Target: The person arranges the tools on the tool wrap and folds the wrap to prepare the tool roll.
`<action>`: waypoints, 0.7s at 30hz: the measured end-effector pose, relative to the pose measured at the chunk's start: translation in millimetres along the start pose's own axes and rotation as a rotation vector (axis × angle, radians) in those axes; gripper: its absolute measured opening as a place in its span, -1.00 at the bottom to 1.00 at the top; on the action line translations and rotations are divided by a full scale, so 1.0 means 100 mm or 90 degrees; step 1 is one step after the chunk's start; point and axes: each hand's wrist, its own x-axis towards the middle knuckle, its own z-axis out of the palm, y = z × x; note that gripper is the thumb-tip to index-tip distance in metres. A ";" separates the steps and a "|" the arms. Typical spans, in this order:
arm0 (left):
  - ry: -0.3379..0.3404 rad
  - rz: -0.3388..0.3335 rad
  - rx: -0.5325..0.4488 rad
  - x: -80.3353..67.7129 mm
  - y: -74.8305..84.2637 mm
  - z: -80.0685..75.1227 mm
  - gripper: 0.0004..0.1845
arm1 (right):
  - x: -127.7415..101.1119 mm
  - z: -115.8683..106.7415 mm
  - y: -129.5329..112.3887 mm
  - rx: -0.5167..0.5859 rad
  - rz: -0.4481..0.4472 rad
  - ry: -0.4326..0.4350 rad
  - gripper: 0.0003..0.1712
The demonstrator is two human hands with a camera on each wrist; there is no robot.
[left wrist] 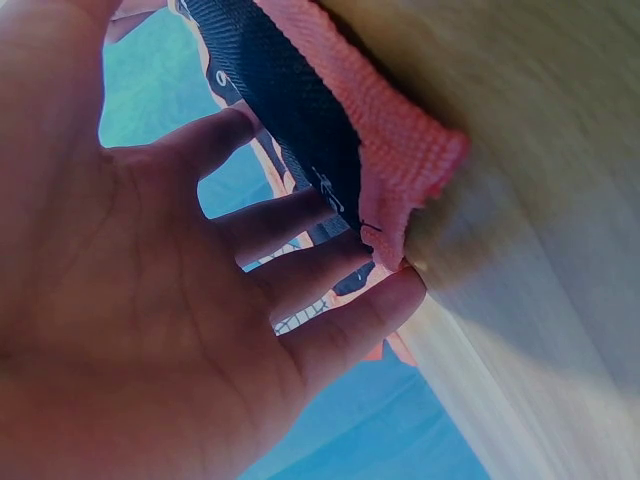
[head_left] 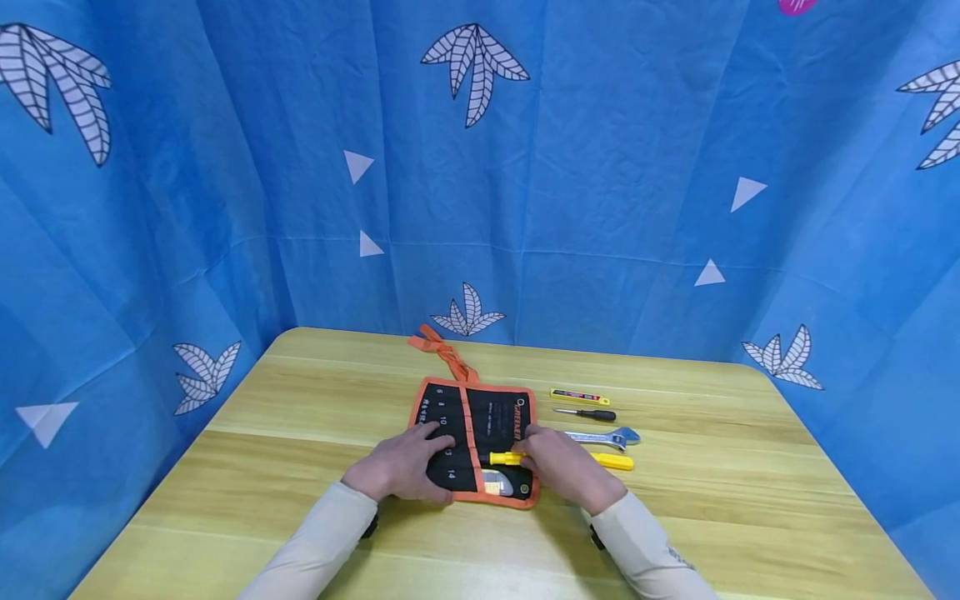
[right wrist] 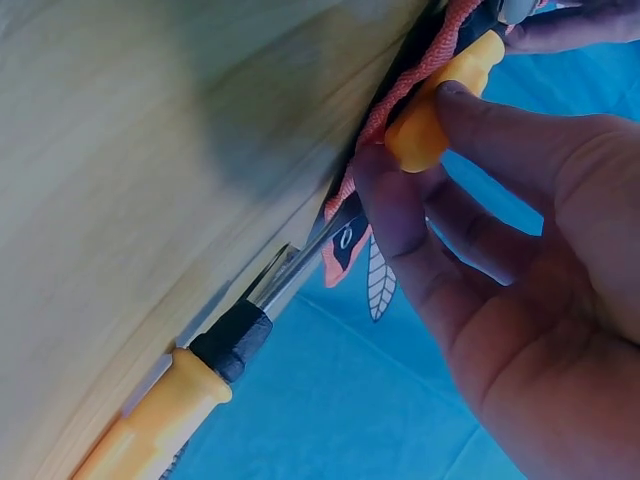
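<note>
Tabletop [head_left: 750, 492]: lower half of frame. Black, orange-edged tool pouch [head_left: 491, 417]: lower centre. Left hand [head_left: 408, 462], pouch's lower left: grip spread, fingers resting on it. Right hand [head_left: 564, 467], pouch's right edge: grip pinching a yellow handle [head_left: 507, 458]. Lower right of centre: yellow-handled screwdriver [head_left: 617, 461], adjustable wrench [head_left: 617, 438].

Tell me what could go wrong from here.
The yellow handle is pinched by the fingertips of the right hand, so it might twist or slip.

The yellow screwdriver and the wrench lie close to that hand and could get knocked.

The pouch might slide or bunch up if the left hand, resting on it, were to lift.
</note>
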 end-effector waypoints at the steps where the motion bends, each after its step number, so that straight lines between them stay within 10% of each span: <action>1: -0.001 0.000 0.000 0.00 0.00 0.00 -0.08 | 0.00 0.00 0.00 0.001 0.000 0.003 -0.79; 21: -0.005 0.001 -0.002 0.01 -0.01 0.00 -0.08 | 0.05 0.01 -0.04 0.001 0.011 0.049 -0.78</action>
